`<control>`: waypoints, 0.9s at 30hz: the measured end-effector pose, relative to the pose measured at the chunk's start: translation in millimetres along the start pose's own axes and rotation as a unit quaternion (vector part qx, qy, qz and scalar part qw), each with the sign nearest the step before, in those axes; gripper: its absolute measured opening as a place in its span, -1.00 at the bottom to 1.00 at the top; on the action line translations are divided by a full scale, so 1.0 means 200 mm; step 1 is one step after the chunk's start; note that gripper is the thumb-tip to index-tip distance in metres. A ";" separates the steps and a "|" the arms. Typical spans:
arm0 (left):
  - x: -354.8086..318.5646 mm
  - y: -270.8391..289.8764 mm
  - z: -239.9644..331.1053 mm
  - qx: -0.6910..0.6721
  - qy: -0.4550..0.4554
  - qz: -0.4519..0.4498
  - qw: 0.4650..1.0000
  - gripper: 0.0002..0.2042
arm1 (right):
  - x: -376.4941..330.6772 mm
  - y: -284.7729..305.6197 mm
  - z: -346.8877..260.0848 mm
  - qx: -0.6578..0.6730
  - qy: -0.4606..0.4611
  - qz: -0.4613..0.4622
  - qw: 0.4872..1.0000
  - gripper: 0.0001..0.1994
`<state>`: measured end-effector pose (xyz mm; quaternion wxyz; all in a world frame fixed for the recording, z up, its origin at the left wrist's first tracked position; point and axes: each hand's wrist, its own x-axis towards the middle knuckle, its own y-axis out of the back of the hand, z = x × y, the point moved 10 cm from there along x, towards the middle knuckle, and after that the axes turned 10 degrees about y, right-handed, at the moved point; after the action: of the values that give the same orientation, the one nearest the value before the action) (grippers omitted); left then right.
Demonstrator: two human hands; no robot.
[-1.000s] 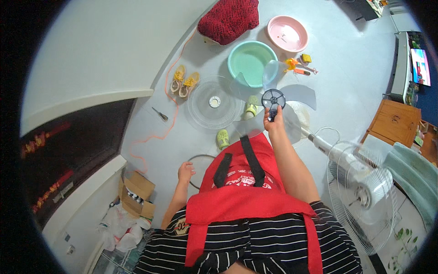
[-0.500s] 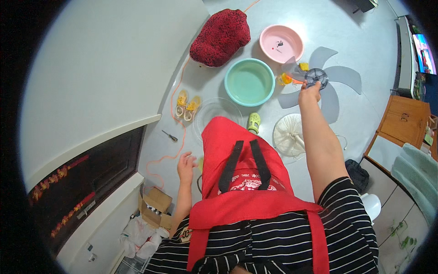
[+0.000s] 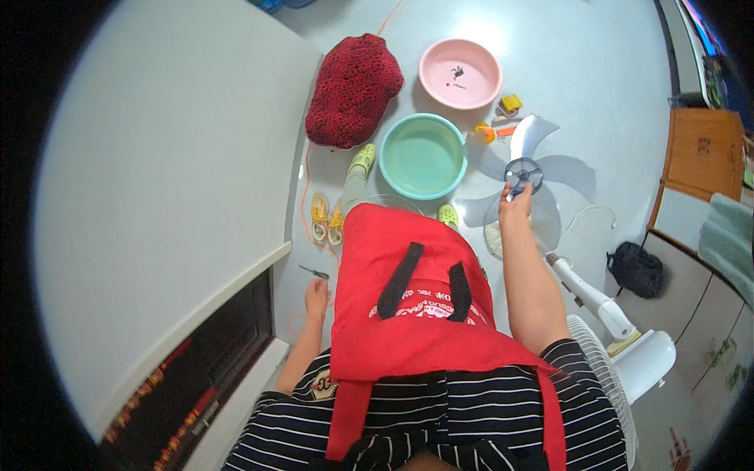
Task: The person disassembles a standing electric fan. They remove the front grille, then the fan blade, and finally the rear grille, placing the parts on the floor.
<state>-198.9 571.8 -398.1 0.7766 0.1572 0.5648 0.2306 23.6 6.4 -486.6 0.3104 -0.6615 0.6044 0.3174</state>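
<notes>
My right hand (image 3: 516, 206) is closed on the hub of a grey translucent fan blade (image 3: 522, 174), holding it above the floor. Several wide blades spread from that hub. Below my right hand, partly hidden by the blade and forearm, is a cream round fan base (image 3: 493, 238). My left hand (image 3: 316, 298) hangs low at my left side with fingers loosely apart and nothing visible in it. Close beyond it in the picture lies a screwdriver (image 3: 314, 272) on the floor. A green basin (image 3: 423, 157) stands on the floor ahead of me.
Beyond it are a pink basin (image 3: 460, 74) and a red-black patterned bundle (image 3: 353, 90). Yellow shoes (image 3: 320, 217) stand by the left wall, along an orange cord (image 3: 306, 177). A white fan stand (image 3: 589, 292) and a black bag (image 3: 635, 269) are at right. I wear green clogs (image 3: 361, 159).
My left foot has come forward beside the green basin. My right hand has carried the fan blade nearer to me, and the white fan stand has come into view at right.
</notes>
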 end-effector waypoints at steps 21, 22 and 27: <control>0.95 0.59 2.54 0.363 -0.482 0.051 0.795 -0.81 | -0.90 -0.16 0.46 0.145 -0.105 -0.016 0.984 -0.57; 0.86 0.62 2.60 0.373 -0.579 0.094 0.719 -0.82 | -0.93 -0.21 0.46 0.156 -0.111 -0.026 0.981 -0.56; 0.94 0.95 2.68 0.422 -0.476 0.113 0.764 -0.84 | -1.05 -0.41 0.47 0.202 -0.130 -0.066 0.968 -0.51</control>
<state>324.8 842.0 -286.5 0.7693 0.6211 0.1415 -0.0488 87.4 214.5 -375.0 0.5340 -0.5767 0.5654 0.2502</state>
